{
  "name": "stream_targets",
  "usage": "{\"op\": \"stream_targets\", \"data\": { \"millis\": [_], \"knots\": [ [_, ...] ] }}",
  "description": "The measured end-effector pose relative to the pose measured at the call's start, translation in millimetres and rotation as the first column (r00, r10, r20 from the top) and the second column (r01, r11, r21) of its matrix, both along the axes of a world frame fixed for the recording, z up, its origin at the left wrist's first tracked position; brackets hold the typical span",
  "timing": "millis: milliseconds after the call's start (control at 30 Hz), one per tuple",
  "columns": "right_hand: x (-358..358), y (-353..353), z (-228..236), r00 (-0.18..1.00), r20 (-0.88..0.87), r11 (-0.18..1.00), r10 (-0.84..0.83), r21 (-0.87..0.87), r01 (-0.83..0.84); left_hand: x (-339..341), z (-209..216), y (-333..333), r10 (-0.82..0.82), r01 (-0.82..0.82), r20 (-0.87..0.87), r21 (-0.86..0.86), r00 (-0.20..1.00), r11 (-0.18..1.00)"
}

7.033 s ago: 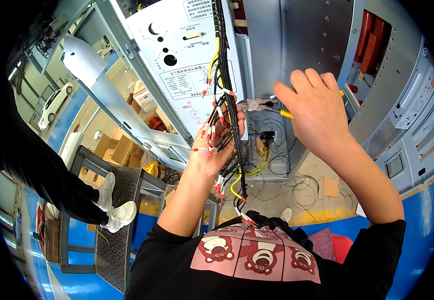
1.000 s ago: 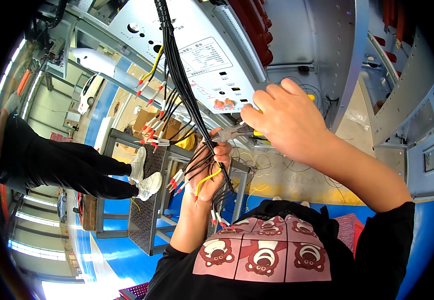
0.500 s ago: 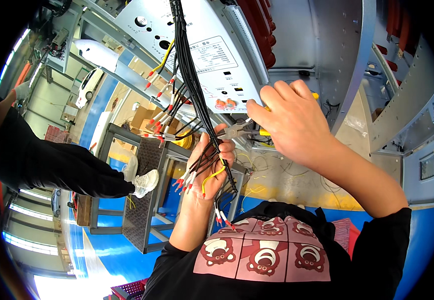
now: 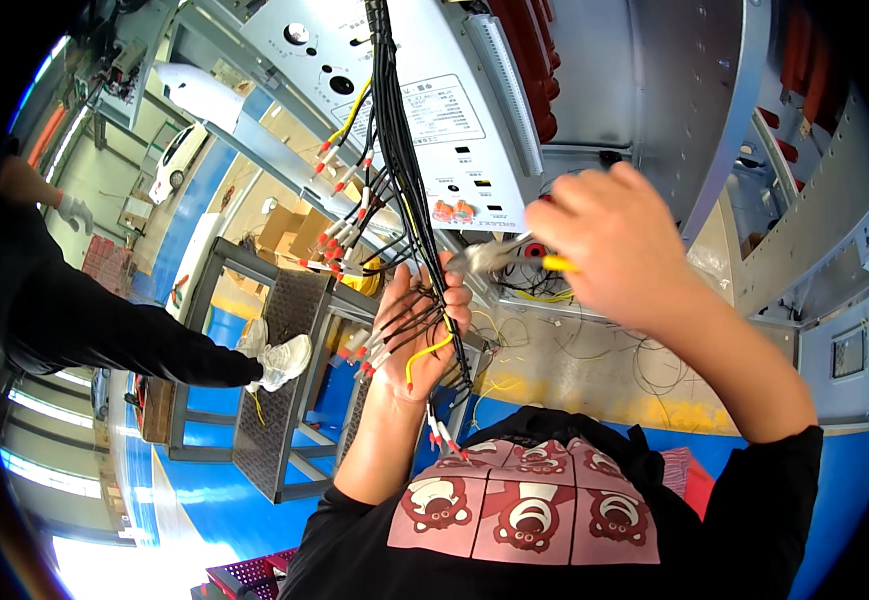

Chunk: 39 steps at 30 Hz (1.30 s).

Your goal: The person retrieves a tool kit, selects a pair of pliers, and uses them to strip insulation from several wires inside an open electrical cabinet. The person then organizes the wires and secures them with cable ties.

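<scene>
A long bundle of black wires (image 4: 409,170) hangs down in front of a pale metal panel (image 4: 424,60). Many of its branches end in white sleeves with red tips, and one yellow wire (image 4: 429,348) curves out near the bottom. My left hand (image 4: 404,345) is wrapped round the lower bundle from behind, its fingers bent about the wires. In my right hand (image 4: 609,245) is a pair of pliers (image 4: 494,257) with yellow handles, smeared by motion. The jaws are close to the bundle, just above my left fingertips; whether they touch a wire I cannot tell.
On the left, another person's dark-trousered leg (image 4: 134,340) ends in a white shoe on a metal step stand (image 4: 279,385). Near it is an open cardboard box (image 4: 289,235). An open metal cabinet (image 4: 594,70) rises ahead, with loose wires on the floor (image 4: 594,350) below.
My right hand and the pliers have shifted a little to the right, and the handles have turned. My left hand keeps its hold on the bundle. The view has shifted slightly.
</scene>
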State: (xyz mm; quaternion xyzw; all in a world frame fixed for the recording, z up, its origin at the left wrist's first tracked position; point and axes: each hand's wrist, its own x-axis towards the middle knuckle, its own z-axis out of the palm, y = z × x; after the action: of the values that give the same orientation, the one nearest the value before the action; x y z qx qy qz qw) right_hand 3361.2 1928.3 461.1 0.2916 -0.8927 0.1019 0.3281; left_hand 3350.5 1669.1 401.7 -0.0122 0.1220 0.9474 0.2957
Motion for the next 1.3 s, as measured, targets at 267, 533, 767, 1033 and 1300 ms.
{"op": "stream_targets", "data": {
  "millis": [267, 533, 767, 1033, 1300],
  "knots": [
    [10, 11, -18, 0.995, 0.095, 0.998, -0.039, -0.044, 0.043, -4, -16, 8, 0.016, -0.02, 0.056, 0.071, 0.998, 0.997],
    [13, 9, -25, 0.993, 0.114, 0.998, -0.039, -0.035, 0.044, -8, -18, 14, 0.033, -0.036, -0.061, -0.05, 0.998, 0.998],
    [13, 7, -24, 0.996, 0.065, 0.998, -0.061, -0.024, 0.063, 4, -19, 15, 0.119, -0.114, 0.011, -0.22, 0.993, 0.969],
    [10, 4, -28, 0.999, -0.015, 0.998, -0.051, -0.034, 0.051, 13, -11, 23, 0.136, -0.129, 0.004, -0.299, 0.991, 0.946],
    [9, 8, -25, 0.994, -0.078, 0.997, -0.071, 0.018, 0.072, 18, -18, 25, 0.175, -0.175, -0.029, -0.31, 0.984, 0.934]
  ]
}}
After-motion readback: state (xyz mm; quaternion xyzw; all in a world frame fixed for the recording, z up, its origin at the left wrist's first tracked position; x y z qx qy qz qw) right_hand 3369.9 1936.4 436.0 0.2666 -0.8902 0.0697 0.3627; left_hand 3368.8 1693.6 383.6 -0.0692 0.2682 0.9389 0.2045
